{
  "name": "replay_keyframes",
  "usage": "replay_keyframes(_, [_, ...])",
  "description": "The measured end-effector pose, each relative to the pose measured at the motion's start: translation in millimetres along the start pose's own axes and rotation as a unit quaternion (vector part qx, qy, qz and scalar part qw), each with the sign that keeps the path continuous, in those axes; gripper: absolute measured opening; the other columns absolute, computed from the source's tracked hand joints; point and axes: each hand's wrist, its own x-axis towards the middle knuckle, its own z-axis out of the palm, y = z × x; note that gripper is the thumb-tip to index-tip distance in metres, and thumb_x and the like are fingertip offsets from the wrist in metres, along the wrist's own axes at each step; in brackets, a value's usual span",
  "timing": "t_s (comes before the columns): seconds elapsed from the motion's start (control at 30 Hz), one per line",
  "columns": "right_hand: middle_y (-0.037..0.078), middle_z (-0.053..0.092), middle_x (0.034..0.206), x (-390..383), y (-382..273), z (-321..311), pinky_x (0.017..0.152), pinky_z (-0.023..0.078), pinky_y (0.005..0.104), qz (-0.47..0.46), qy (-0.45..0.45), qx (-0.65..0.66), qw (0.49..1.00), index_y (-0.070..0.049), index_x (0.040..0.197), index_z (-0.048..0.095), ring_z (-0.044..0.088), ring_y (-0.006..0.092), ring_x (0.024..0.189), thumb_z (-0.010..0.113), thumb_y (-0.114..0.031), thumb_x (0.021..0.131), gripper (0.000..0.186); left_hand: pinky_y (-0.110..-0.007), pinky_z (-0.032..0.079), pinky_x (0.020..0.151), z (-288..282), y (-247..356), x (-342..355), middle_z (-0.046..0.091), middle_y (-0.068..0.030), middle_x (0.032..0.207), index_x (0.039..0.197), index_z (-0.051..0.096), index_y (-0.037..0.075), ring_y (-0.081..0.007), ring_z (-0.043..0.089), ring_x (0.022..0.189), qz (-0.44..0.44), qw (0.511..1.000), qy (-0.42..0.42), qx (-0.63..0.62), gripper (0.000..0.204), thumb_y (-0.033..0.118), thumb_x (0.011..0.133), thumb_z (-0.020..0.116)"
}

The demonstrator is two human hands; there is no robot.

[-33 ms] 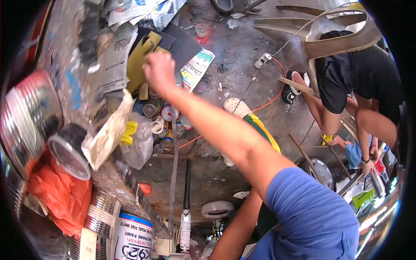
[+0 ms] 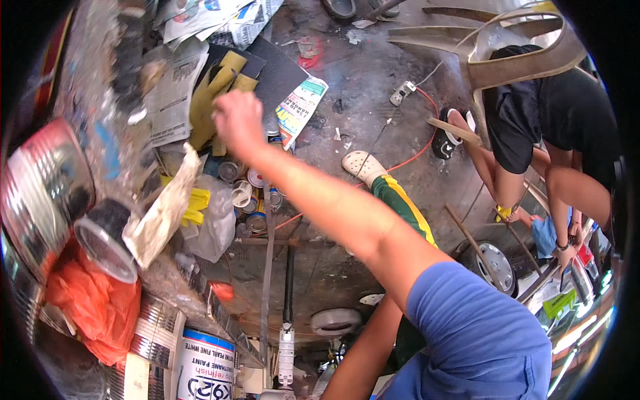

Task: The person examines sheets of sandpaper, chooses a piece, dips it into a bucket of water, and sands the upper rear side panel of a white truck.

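Observation:
My right hand [image 2: 237, 117], at the end of my outstretched bare forearm, is over a pile of yellow abrasive-looking sheets [image 2: 203, 113], its fingers curled and slightly blurred; what is in them I cannot make out. Beside these lie dark sheets [image 2: 283, 77], newspaper [image 2: 170, 103] and a printed leaflet [image 2: 300, 107]. Small tins [image 2: 257, 220] cluster just below, by a plastic bag [image 2: 213, 223] and a stiff, pale crumpled piece [image 2: 157, 213]. My other arm [image 2: 357, 347] runs down out of the picture, so my left hand is not visible.
A co-worker in black shorts [image 2: 567, 120] bends beside a curved metal part [image 2: 490, 73] at right. A cord with a socket block [image 2: 403, 93] crosses the floor near a wheel [image 2: 500, 273] and tyre [image 2: 333, 320]. Large cans [image 2: 47, 180], an orange bag [image 2: 93, 300] and a paint can [image 2: 207, 367] crowd the left.
My right hand has shifted a little left and down over the yellow sheets, uncovering more of the dark sheet beside it.

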Motion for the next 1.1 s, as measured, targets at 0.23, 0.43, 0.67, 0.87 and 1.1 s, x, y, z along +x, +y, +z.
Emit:
replay_keyframes(0.23, [0.002, 0.063, 0.091, -53.8, -54.0, -17.5, 0.107, 0.036, 0.0499, -0.118, -0.054, 0.011, 0.991, -0.013, 0.097, 0.070, 0.059, 0.0211, 0.097, 0.061, -0.011, 0.077, 0.022, -0.055, 0.022, 0.118, 16.1, -14.1, 13.3, 0.034, -0.0184, 0.156, 0.129, 0.063, 0.014, -0.0402, 0.027, 0.145, 0.019, 0.996, 0.029, 0.084, 0.039, 0.028, 0.093, 0.058])
replay_keyframes(0.43, [0.002, 0.061, 0.087, -59.7, -66.6, -16.6, 0.110, 0.035, 0.0518, -0.151, -0.041, 0.018, 0.988, -0.010, 0.102, 0.070, 0.058, 0.0211, 0.095, 0.058, -0.014, 0.080, 0.026, -0.056, 0.022, 0.117, 25.7, -20.0, 13.8, 0.033, -0.0189, 0.156, 0.130, 0.062, 0.015, -0.0403, 0.026, 0.146, 0.017, 0.997, 0.022, 0.069, 0.040, 0.027, 0.092, 0.059])
replay_keyframes(0.67, [0.002, 0.061, 0.089, -61.2, -64.1, -15.4, 0.110, 0.035, 0.0518, -0.161, -0.058, 0.012, 0.985, -0.011, 0.107, 0.070, 0.058, 0.0209, 0.096, 0.058, -0.014, 0.081, 0.029, -0.057, 0.023, 0.117, 19.3, -20.6, 14.1, 0.036, -0.0196, 0.154, 0.129, 0.062, 0.015, -0.0415, 0.027, 0.145, 0.021, 0.997, 0.034, 0.071, 0.039, 0.027, 0.092, 0.059])
replay_keyframes(0.87, [0.003, 0.062, 0.091, -58.4, -59.7, -14.3, 0.109, 0.035, 0.0527, -0.159, -0.060, 0.022, 0.985, -0.011, 0.107, 0.069, 0.059, 0.0222, 0.097, 0.058, -0.013, 0.080, 0.029, -0.058, 0.023, 0.116, 10.8, -11.1, 15.2, 0.037, -0.0204, 0.154, 0.129, 0.062, 0.015, -0.0424, 0.028, 0.144, 0.021, 0.995, 0.021, 0.091, 0.039, 0.028, 0.093, 0.060])
replay_keyframes(1.1, [0.020, 0.067, 0.100, 13.0, 31.3, 8.9, 0.100, 0.045, 0.0432, 0.075, -0.015, 0.084, 0.994, -0.002, 0.110, 0.069, 0.062, 0.0363, 0.101, 0.053, -0.009, 0.087, 0.028, -0.050, 0.026, 0.118, 0.7, -2.4, 9.1, 0.036, -0.0145, 0.155, 0.135, 0.058, 0.015, -0.0334, 0.030, 0.145, 0.030, 0.990, 0.046, 0.131, 0.044, 0.032, 0.094, 0.059])
